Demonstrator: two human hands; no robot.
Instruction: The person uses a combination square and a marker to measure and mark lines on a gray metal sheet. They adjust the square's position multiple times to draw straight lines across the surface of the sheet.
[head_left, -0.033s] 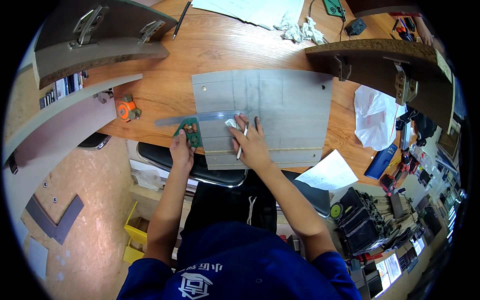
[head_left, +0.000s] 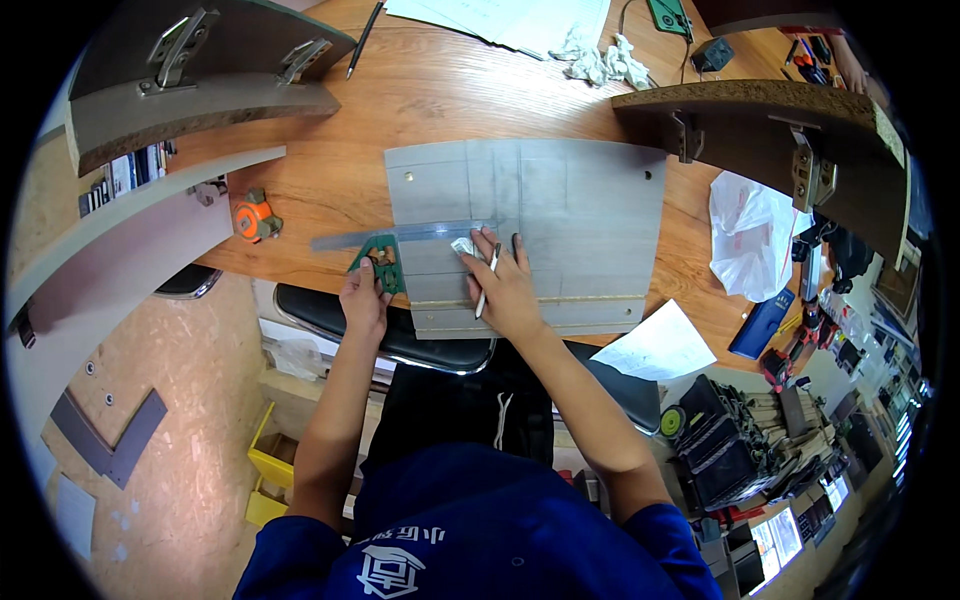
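A flat grey panel (head_left: 590, 220) with pencil lines and small holes lies on the wooden table before me. Across its left part runs the steel blade (head_left: 420, 234) of a combination square, sticking out past the panel's left edge. My left hand (head_left: 366, 300) grips the square's green head (head_left: 385, 268) at that edge. On the panel, my right hand (head_left: 504, 285) has a white pen (head_left: 487, 282) between its fingers, its fingertips at the blade's right end. A small whitish piece (head_left: 462, 246) shows beside those fingers; I cannot tell what it is.
Cabinet boards with metal hinges stand at left (head_left: 190, 110) and right (head_left: 770, 120). An orange tape measure (head_left: 257, 217) sits left of the panel. To the right are a plastic bag (head_left: 748, 235), a paper sheet (head_left: 655, 343) and a blue booklet (head_left: 762, 324). Papers (head_left: 510, 22) lie at the back.
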